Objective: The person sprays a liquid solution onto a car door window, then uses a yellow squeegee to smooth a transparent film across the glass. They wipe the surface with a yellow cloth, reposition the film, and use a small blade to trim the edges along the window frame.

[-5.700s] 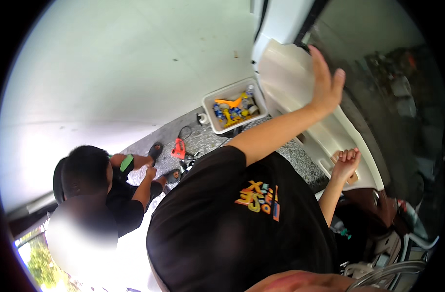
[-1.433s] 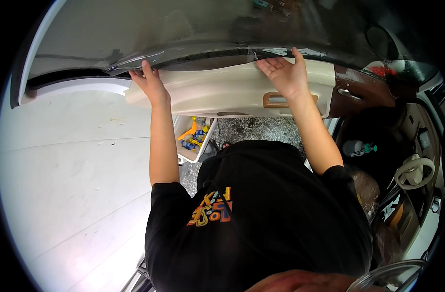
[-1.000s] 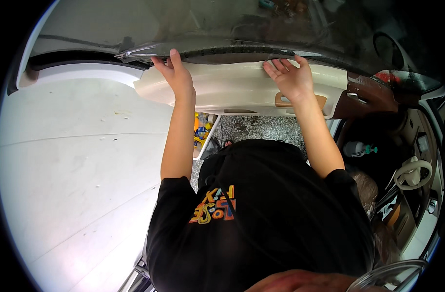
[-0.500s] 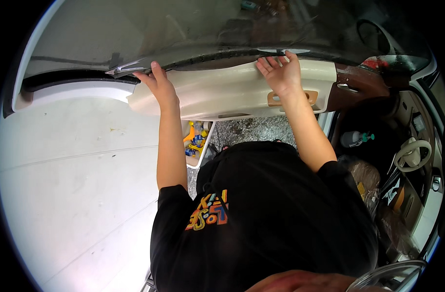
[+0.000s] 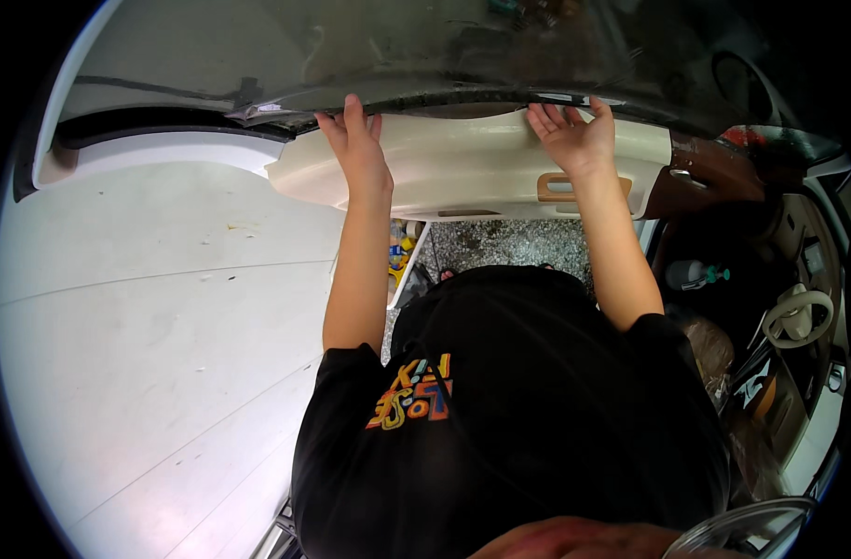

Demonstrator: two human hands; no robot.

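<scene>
The cream door panel (image 5: 462, 163) lies on the near side, long axis left to right; along its top edge stand the left hand (image 5: 358, 154) and right hand (image 5: 579, 144), well apart, fingers parted, clamped on nothing visible; just beyond both lies the window (image 5: 397, 51), lower edge roughly parallel, neither hand clearly nearer.

Multicoloured lettering (image 5: 412, 396) stands on the black shirt's (image 5: 556, 401) chest

The door panel (image 5: 462, 154) lies below the window glass (image 5: 397, 56), left of the steering wheel (image 5: 798, 319) (a bin (image 5: 410, 270) on the floor (image 5: 509, 242)).
</scene>
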